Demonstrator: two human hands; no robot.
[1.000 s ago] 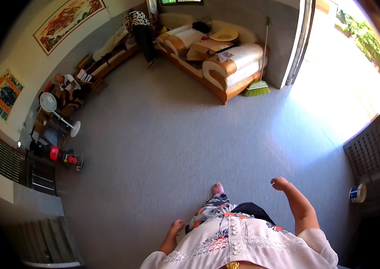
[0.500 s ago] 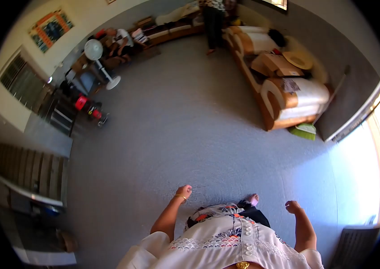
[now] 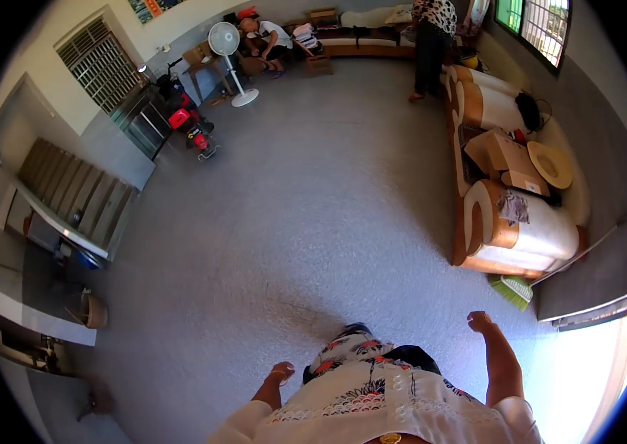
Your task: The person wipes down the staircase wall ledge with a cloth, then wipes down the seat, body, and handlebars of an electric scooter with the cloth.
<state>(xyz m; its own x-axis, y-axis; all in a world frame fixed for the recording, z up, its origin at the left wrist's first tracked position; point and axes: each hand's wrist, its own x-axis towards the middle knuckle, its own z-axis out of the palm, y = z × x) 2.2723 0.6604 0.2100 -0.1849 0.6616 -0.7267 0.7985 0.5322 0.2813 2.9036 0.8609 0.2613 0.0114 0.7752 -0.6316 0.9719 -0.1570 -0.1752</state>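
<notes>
Daylight from the barred window (image 3: 545, 28) and doorway (image 3: 609, 370) brightens the grey floor (image 3: 284, 200) between the staircase (image 3: 76, 194) and padded sofa (image 3: 524, 231).

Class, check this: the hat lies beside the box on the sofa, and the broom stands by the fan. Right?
Not quite: the head view shows the broom by the near end of the sofa, not by the fan. The hat does lie beside the box.

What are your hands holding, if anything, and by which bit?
Nothing that shows: the left hand and the right hand are loosely curled, with no object visible in either.
</notes>
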